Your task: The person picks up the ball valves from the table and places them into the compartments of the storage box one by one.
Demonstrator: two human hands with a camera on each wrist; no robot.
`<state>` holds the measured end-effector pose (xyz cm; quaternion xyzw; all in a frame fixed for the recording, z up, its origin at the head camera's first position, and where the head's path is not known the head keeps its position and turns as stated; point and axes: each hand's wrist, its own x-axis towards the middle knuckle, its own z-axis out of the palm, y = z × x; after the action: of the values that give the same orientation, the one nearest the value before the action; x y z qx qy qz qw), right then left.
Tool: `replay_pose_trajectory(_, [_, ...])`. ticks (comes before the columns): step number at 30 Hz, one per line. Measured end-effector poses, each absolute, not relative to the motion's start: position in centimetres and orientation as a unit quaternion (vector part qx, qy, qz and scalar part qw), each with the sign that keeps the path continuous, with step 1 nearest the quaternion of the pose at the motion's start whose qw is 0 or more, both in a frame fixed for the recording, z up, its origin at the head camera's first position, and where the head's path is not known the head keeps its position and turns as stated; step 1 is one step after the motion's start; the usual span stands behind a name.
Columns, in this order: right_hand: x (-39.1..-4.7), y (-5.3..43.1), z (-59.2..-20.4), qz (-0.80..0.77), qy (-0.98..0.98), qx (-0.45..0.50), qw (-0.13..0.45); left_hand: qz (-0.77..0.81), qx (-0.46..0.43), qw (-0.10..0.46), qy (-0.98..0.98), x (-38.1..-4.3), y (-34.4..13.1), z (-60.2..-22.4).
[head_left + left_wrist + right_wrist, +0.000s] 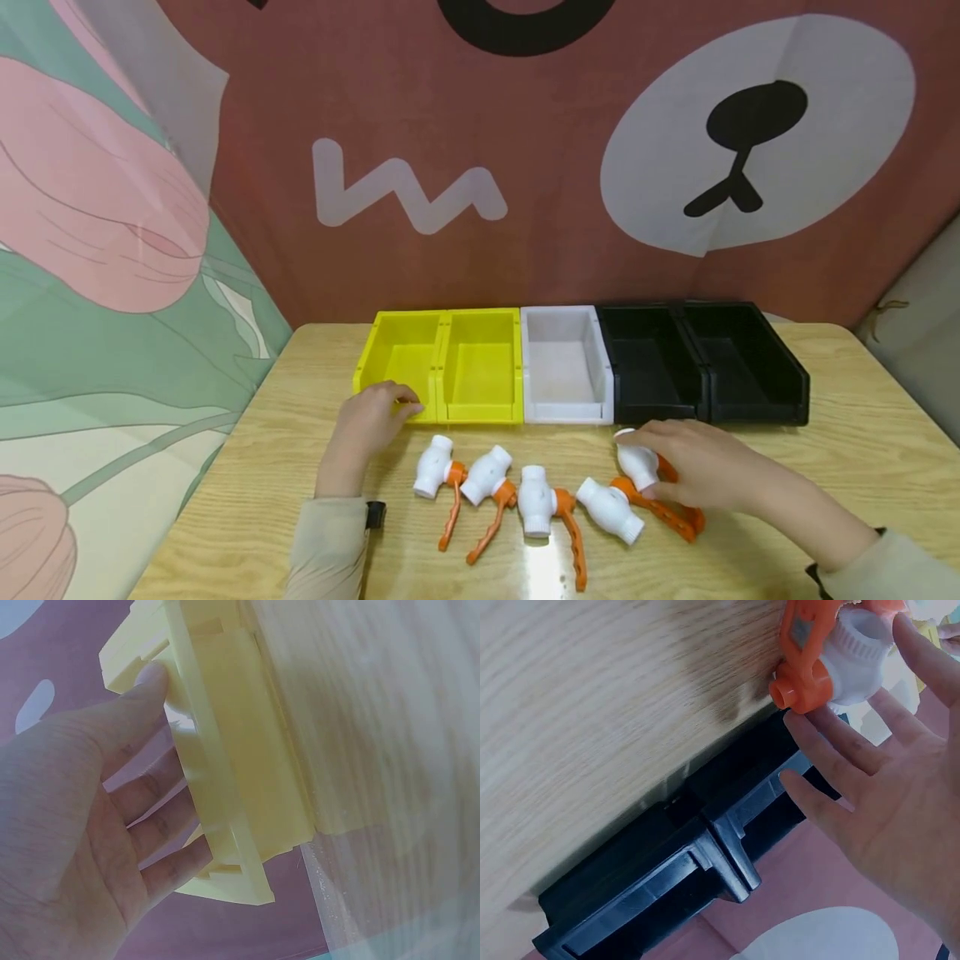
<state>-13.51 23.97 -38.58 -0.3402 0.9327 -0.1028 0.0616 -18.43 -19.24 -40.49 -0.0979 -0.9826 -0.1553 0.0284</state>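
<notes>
White ball valves with orange lever handles lie in a row before the bins in the head view. My right hand (693, 467) is at the rightmost ball valve (637, 463), thumb at its near end and forefinger at its far end. In the right wrist view the other fingers extend beside that valve's orange handle (804, 656). At the leftmost yellow bin (401, 354), my left hand (375, 417) reaches over the front. The left wrist view shows its thumb on the bin's rim, with the loosely bent fingers partly hidden behind the front lip (217, 780).
Right of the leftmost bin stand another yellow bin (482, 367), a white bin (567, 367) and two black bins (652, 407), side by side. Several other valves (536, 500) lie on the wooden table (262, 467). A printed cloth (555, 258) hangs behind.
</notes>
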Motion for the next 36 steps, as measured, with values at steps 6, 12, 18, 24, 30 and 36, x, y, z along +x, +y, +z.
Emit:
replay_pose_trajectory(6, [-13.9,23.7,-38.7,-0.108,0.933,-0.33,0.091,-0.156,-0.098,0.031,-0.982,-18.3,-19.2,-40.5])
replay_pose_trajectory(12, [-14.3,23.4,-38.7,-0.118,0.934,-0.315,0.123,-0.157,-0.099,0.034,-0.982,-18.4,-19.2,-40.6])
replay_pose_trajectory(18, [-14.7,23.3,-38.8,-0.142,0.929,-0.301,0.162,-0.16,-0.098,0.035,-0.982,-18.4,-19.2,-40.7])
replay_pose_trajectory(24, [-15.1,23.2,-38.6,-0.144,0.926,-0.299,0.178,-0.161,-0.099,0.037,-0.981,-18.4,-19.3,-40.8])
replay_pose_trajectory(30, [-15.2,23.4,-38.5,-0.132,0.925,-0.312,0.173,-0.162,-0.096,0.035,-0.981,-18.3,-19.1,-40.8])
replay_pose_trajectory(36, [-15.1,23.7,-38.2,-0.129,0.925,-0.317,0.164,-0.164,-0.098,0.039,-0.981,-18.3,-19.1,-40.7])
